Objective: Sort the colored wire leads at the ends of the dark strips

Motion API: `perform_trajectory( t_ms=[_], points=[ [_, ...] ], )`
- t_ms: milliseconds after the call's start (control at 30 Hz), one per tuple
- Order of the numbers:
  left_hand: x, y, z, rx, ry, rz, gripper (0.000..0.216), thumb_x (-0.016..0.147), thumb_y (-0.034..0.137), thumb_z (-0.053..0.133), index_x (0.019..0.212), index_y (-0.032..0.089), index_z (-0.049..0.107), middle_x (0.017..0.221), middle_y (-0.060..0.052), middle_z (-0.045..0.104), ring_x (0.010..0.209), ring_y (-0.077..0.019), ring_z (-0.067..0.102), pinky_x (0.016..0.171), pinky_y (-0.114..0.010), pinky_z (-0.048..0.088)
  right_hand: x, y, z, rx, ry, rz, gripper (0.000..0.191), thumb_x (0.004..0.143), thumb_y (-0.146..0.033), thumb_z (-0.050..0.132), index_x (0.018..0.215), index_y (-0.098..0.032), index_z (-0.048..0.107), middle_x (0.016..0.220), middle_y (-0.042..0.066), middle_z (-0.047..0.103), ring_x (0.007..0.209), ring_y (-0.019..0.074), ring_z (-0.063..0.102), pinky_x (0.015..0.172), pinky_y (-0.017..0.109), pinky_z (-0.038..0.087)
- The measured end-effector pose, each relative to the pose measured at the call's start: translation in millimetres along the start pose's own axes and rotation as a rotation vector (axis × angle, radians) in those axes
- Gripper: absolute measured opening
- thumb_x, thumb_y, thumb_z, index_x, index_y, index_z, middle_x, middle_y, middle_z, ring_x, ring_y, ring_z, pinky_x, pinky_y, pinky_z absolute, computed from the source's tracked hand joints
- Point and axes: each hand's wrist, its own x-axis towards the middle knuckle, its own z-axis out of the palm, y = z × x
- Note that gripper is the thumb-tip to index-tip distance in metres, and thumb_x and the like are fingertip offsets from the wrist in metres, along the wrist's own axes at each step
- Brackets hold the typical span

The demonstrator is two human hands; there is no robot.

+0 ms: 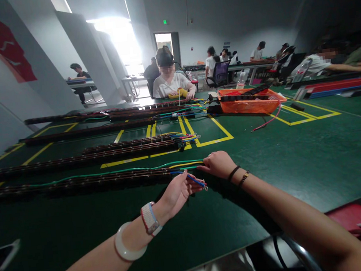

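A wire harness [84,182] in dark sleeving lies lengthwise at the left on the green table. Coloured wires come out of its right end. My left hand [176,193] is closed on a blue wire [193,179], thumb over it, with a ring terminal [205,188] near the fingertips. My right hand [220,164], back up, has its fingers closed around the ends of a yellow wire [184,165] and green wires beside it; its fingertips are partly hidden.
More dark harnesses [136,150] lie parallel farther back, across yellow tape outlines [215,141]. An orange basket [249,107] holding dark parts stands at the back right, a pink wire [267,122] hanging out. Across the table sits a person [170,84] with a yellow thing.
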Motion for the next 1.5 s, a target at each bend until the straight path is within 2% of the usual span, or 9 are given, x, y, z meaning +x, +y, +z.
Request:
perform_trajectory(
  t_ms=[333,533,733,867,1000,1167,1233,1367,1500],
  points=[
    [1.6,-1.8,-4.3,-0.011,-0.049,-0.003,0.031,0.092,0.031,0.039,0.086,0.008,0.059,0.094,-0.017,0.067,0.089,-0.0243,0.064,0.085,-0.04,0.046,-3.2,-2.8,6.4,-0.008,0.039,-0.075,0.044,0.089,-0.049,0.041,0.072,-0.017,0.067,0.074,0.009,0.068,0.069,0.019,0.062,0.057,0.026,0.033],
    [3.1,-5.1,-9.3,-0.016,-0.072,0.008,0.032,0.09,0.035,0.043,0.092,0.008,0.06,0.1,-0.019,0.066,0.093,-0.0251,0.063,0.09,-0.042,0.044,-8.4,-1.7,-1.2,0.177,0.274,-0.16,0.039,0.092,-0.041,0.038,0.07,-0.017,0.06,0.065,0.003,0.062,0.059,0.0113,0.053,0.055,0.025,0.025],
    [0.4,-2.6,-4.5,-0.022,0.008,-0.013,0.028,0.088,0.032,0.048,0.084,0.009,0.062,0.089,-0.014,0.068,0.086,-0.0221,0.065,0.089,-0.038,0.046,-22.7,2.2,-19.0,0.162,0.367,-0.602,0.048,0.086,-0.058,0.038,0.07,-0.018,0.058,0.062,0.003,0.056,0.06,0.0129,0.046,0.061,0.028,0.026],
    [0.0,-0.7,-2.2,-0.021,0.056,-0.021,0.025,0.089,0.031,0.047,0.081,0.011,0.061,0.084,-0.011,0.068,0.08,-0.0195,0.065,0.083,-0.036,0.048,-23.8,-1.6,-18.6,0.098,0.36,-0.702,0.044,0.088,-0.056,0.038,0.078,-0.019,0.06,0.062,0.002,0.056,0.058,0.0128,0.045,0.059,0.029,0.024],
    [0.6,-0.4,-3.7,-0.025,-0.009,-0.009,0.027,0.088,0.035,0.049,0.084,0.011,0.062,0.087,-0.011,0.069,0.084,-0.0199,0.065,0.088,-0.037,0.046,-20.6,-2.9,-13.4,0.126,0.39,-0.647,0.036,0.091,-0.041,0.038,0.072,-0.018,0.058,0.061,0.002,0.057,0.058,0.0115,0.046,0.06,0.028,0.025],
    [-4.4,0.0,1.6,0.186,-0.189,-0.051,0.048,0.089,0.048,0.038,0.083,0.008,0.064,0.093,-0.018,0.069,0.091,-0.0251,0.065,0.09,-0.043,0.043,-14.3,1.1,-9.4,0.216,0.383,-0.274,0.037,0.091,-0.038,0.039,0.066,-0.018,0.056,0.061,0.002,0.058,0.057,0.0111,0.048,0.057,0.026,0.024],
    [-7.3,-0.1,4.7,0.332,-0.23,-0.043,0.05,0.089,0.05,0.037,0.08,0.009,0.065,0.091,-0.018,0.069,0.088,-0.0248,0.065,0.087,-0.042,0.045,-11.5,3.4,-7.9,0.239,0.31,-0.219,0.037,0.09,-0.039,0.041,0.064,-0.018,0.057,0.059,0.002,0.058,0.057,0.0112,0.048,0.056,0.025,0.023],
    [-10.5,0.2,7.7,0.455,-0.263,-0.015,0.045,0.088,0.046,0.041,0.078,0.01,0.066,0.09,-0.017,0.07,0.085,-0.0231,0.065,0.084,-0.038,0.046,-8.9,5.4,-5.7,0.271,0.135,-0.398,0.036,0.088,-0.036,0.045,0.059,-0.018,0.057,0.054,0.001,0.056,0.056,0.0113,0.048,0.062,0.025,0.028],
    [-10.0,0.3,8.1,0.417,-0.264,-0.014,0.042,0.087,0.045,0.044,0.075,0.01,0.065,0.086,-0.016,0.07,0.081,-0.0231,0.066,0.081,-0.038,0.048,-9.9,1.1,-2.5,0.246,0.09,-0.509,0.033,0.087,-0.033,0.046,0.061,-0.018,0.059,0.057,0.002,0.059,0.062,0.0131,0.051,0.072,0.028,0.03]
  ],
)
